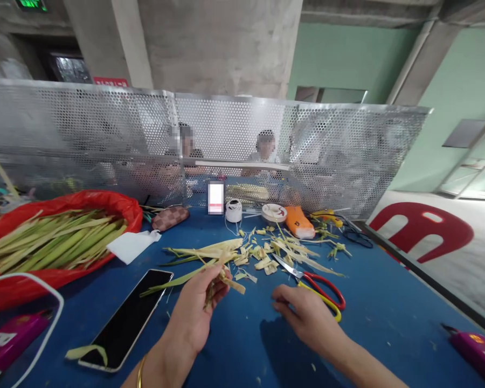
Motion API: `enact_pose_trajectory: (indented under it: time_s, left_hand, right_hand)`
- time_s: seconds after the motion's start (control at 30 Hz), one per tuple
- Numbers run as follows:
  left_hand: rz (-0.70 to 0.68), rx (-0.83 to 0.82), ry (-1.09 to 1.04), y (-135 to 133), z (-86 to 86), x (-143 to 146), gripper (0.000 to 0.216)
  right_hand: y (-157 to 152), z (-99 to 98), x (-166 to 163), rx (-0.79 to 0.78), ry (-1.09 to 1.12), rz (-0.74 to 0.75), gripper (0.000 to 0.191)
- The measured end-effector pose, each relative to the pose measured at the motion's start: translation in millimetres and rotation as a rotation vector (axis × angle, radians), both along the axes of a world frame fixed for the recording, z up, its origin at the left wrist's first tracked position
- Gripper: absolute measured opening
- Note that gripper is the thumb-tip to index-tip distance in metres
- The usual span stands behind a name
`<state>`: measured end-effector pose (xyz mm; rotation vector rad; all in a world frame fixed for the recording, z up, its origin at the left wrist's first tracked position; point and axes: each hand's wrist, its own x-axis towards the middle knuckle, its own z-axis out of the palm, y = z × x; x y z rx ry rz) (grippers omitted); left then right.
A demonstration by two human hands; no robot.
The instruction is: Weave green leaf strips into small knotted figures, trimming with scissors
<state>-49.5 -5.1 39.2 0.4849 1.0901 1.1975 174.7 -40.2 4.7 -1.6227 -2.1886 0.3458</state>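
My left hand (196, 310) is closed in a pinch on a strip of green palm leaf (173, 281) that trails left over the blue table (388, 312). My right hand (303, 315) hovers low over the table just beside the red-and-yellow-handled scissors (317, 285); its fingers are curled and nothing shows in them. A heap of cut leaf scraps (267, 250) lies just beyond both hands.
A red bag of long green leaf strips (56, 237) fills the left. A black phone (127, 318) lies by my left wrist. Pink boxes (479, 350) sit at both near corners. A perforated metal screen (307, 145) stands behind, with two people beyond it. A red plastic chair (424, 229) stands at the right.
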Motion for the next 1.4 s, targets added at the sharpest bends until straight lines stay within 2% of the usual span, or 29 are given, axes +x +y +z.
enact_pose_trajectory:
  time_s: [0.07,0.1,0.13,0.2,0.27,0.33,0.4,0.5,0.57,0.67,0.77,0.9,1.0,1.1,1.23,1.33,1.4]
  left_hand:
    - [-0.028,-0.015,-0.021,-3.2,1.8,2.0,0.013]
    - [-0.031,-0.027,-0.029,-4.4,2.3,3.1,0.014]
    - [-0.038,-0.06,-0.038,-5.3,2.5,4.2,0.015]
    - [-0.042,-0.088,-0.048,-6.2,2.0,5.7,0.014]
    - [-0.067,-0.085,-0.044,-6.1,1.0,6.4,0.013]
    - [-0.083,-0.076,-0.038,-5.3,0.1,6.5,0.014]
    - [-0.089,-0.07,-0.034,-4.4,-0.8,6.2,0.015]
    - [-0.098,-0.071,-0.033,-3.9,-2.3,6.0,0.015]
    - [-0.106,-0.08,-0.027,-4.0,-2.9,6.3,0.014]
    - [-0.113,-0.096,-0.007,-3.7,-3.4,7.4,0.012]
    - [-0.141,-0.086,-0.001,-2.4,-5.6,8.4,0.012]
    - [-0.198,-0.053,-0.011,-0.2,-12.1,8.8,0.015]
    - [-0.214,-0.012,0.003,1.1,-14.8,8.2,0.017]
    - [-0.277,0.097,0.026,2.1,-11.0,9.0,0.018]
    - [-0.371,0.261,0.112,4.7,3.4,18.2,0.023]
    - [-0.429,0.453,0.254,9.4,13.9,32.4,0.017]
    - [-0.531,0.488,0.264,13.0,17.1,43.0,0.017]
  right_hand:
    - [20.4,12.4,15.8,0.032,-0.081,-0.032,0.022]
    - [34.7,19.0,27.3,0.037,-0.113,-0.133,0.023]
    - [50.8,24.9,40.5,0.024,-0.143,-0.297,0.022]
    - [84.5,31.8,67.7,0.008,-0.174,-0.457,0.022]
    - [113.8,29.5,89.6,-0.048,-0.189,-0.528,0.02]
    - [134.0,19.3,101.1,-0.122,-0.177,-0.541,0.015]
    - [144.9,6.1,102.9,-0.181,-0.143,-0.55,0.025]
    - [149.0,-6.2,98.8,-0.171,-0.059,-0.587,0.031]
    - [147.9,-4.4,98.9,-0.111,0.023,-0.611,0.026]
    - [145.0,11.2,105.2,0.021,0.197,-0.626,0.015]
    - [141.6,33.6,110.8,0.135,0.436,-0.581,0.021]
    - [134.5,65.8,110.7,0.205,0.739,-0.474,0.032]
    - [126.4,88.8,107.2,0.235,0.865,-0.41,0.035]
    - [114.8,103.8,98.9,0.205,0.899,-0.327,0.031]
    - [94.4,103.0,75.4,0.019,0.834,-0.143,0.025]
    - [81.0,91.7,52.4,-0.15,0.743,0.0,0.022]
    - [75.2,83.3,38.2,-0.237,0.689,0.075,0.019]
